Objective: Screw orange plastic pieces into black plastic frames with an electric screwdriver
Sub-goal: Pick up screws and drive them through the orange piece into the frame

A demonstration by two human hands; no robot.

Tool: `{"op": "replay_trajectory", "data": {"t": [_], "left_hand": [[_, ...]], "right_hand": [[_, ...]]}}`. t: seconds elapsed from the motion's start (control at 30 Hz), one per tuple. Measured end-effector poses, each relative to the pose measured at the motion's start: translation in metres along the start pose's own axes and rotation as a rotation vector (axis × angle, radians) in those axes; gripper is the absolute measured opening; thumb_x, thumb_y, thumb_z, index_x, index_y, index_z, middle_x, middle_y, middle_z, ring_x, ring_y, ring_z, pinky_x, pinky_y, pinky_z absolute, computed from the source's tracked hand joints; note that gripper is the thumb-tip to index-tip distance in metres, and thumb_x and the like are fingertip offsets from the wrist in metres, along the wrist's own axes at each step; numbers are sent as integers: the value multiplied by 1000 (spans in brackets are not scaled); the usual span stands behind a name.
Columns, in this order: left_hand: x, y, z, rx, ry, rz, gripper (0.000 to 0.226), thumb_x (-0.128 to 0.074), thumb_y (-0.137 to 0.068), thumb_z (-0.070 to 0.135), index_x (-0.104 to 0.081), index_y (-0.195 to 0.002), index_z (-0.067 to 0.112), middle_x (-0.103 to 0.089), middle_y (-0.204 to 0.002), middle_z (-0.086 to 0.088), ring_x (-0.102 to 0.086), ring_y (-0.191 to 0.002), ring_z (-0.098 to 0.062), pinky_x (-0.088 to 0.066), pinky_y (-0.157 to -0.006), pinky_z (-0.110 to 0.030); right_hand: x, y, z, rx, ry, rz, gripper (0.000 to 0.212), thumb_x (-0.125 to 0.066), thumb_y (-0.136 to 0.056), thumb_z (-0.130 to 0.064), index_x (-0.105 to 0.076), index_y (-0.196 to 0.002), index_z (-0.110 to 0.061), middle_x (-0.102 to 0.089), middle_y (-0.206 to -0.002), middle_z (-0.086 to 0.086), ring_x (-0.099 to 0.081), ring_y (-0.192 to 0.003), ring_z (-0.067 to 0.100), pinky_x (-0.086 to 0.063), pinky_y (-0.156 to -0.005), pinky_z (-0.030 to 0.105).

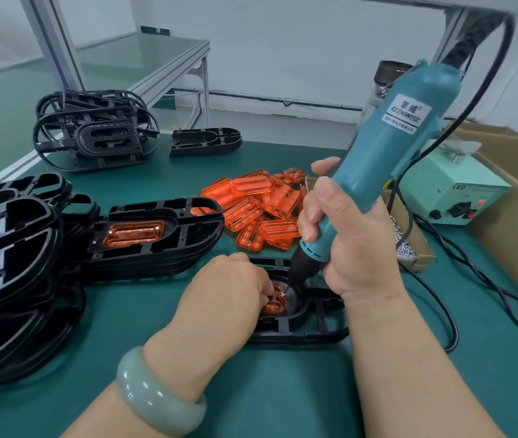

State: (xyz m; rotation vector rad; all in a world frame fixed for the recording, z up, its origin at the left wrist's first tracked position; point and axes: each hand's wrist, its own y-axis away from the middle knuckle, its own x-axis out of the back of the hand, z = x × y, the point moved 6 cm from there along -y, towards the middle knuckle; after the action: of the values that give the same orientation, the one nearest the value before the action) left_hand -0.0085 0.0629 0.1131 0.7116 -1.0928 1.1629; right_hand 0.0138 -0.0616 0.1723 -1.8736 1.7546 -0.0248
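Green mat (125, 327); screwdriver (387, 147) tilted, tip down-left.

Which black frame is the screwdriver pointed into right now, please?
The lone black frame lying flat nearest the person, under the left hand; the others sit farther off, mostly stacked.

A thick pale green bangle (156, 396), perhaps jade, circles the left wrist (188, 349).

Right hand (340, 235) grips teal screwdriver (390, 137), tilted toward 1 o'clock, bit down on orange piece (275, 306) seated in black frame (314, 330). Left hand (226, 292) holds same piece with curled fingertips. Orange pile (257, 207) at 12 o'clock of frame, stacked frames (14, 263) at 9 o'clock, screw box (409, 245) at 2 o'clock.
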Motion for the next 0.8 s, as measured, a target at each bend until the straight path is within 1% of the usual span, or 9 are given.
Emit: {"op": "replay_trajectory", "data": {"t": [0.1,0.2,0.23,0.33,0.47,0.5,0.6,0.67,0.8], "left_hand": [[0,0,0,0,7,-8,25,-53,-93,32,-65,-114,37,-51,-102,7,-48,-106,-14,-43,-90,-30],[0,-1,0,-6,1,-14,24,-53,-93,32,-65,-114,37,-50,-100,8,-48,-105,-14,-42,-90,-29],[0,-1,0,-6,-5,-18,24,-53,-93,32,-65,-114,37,-49,-99,8,-48,-105,-14,-42,-89,-29],[1,-1,0,1,-7,-28,24,-53,-93,33,-65,-114,37,-49,-100,8,-49,-106,-14,-42,-89,-28],[2,-2,1,17,-2,-63,25,-53,-94,33,-64,-116,37,-50,-104,7,-48,-108,-15,-43,-90,-29],[2,-2,1,20,-8,-71,25,-52,-94,33,-64,-116,37,-49,-104,7,-48,-109,-15,-43,-90,-29],[2,-3,2,23,-23,-76,25,-52,-94,33,-64,-116,36,-47,-102,7,-47,-109,-15,-42,-90,-29],[2,-3,2,41,-21,-92,25,-53,-94,33,-64,-117,35,-49,-106,6,-47,-111,-16,-42,-91,-30],[2,-2,2,32,-35,-96,25,-53,-93,34,-64,-116,36,-47,-102,7,-49,-110,-16,-42,-90,-28]], "right_hand": [[-4,-1,1,-4,0,-19,8,-58,-83,-11,-60,-87,-18,-49,-55,-5,-43,-40,13,-38,-46,22],[-6,-2,1,-11,36,-7,24,-57,-79,-6,-62,-70,-27,-47,-52,-6,-41,-38,13,-36,-46,21],[-6,-1,1,-15,42,-2,24,-56,-78,-6,-62,-69,-27,-46,-52,-6,-41,-37,13,-36,-46,21],[-7,-1,1,-14,53,7,13,-57,-79,-6,-60,-86,-16,-48,-53,-6,-42,-38,12,-37,-46,21],[-7,1,1,5,51,22,22,-58,-81,-6,-60,-101,-14,-49,-56,-8,-42,-39,12,-38,-46,21],[-7,1,1,9,45,20,21,-57,-81,-6,-59,-100,-15,-48,-55,-7,-42,-39,12,-38,-46,21],[-5,0,1,4,43,43,10,-57,-80,-6,-55,-83,-15,-46,-52,-7,-41,-37,12,-36,-45,21],[-6,1,1,15,68,52,10,-57,-79,-6,-53,-78,-15,-46,-51,-7,-41,-37,13,-35,-45,20],[-5,1,2,33,86,82,11,-59,-80,-7,-56,-86,-15,-48,-52,-7,-43,-39,13,-38,-46,20]]}}
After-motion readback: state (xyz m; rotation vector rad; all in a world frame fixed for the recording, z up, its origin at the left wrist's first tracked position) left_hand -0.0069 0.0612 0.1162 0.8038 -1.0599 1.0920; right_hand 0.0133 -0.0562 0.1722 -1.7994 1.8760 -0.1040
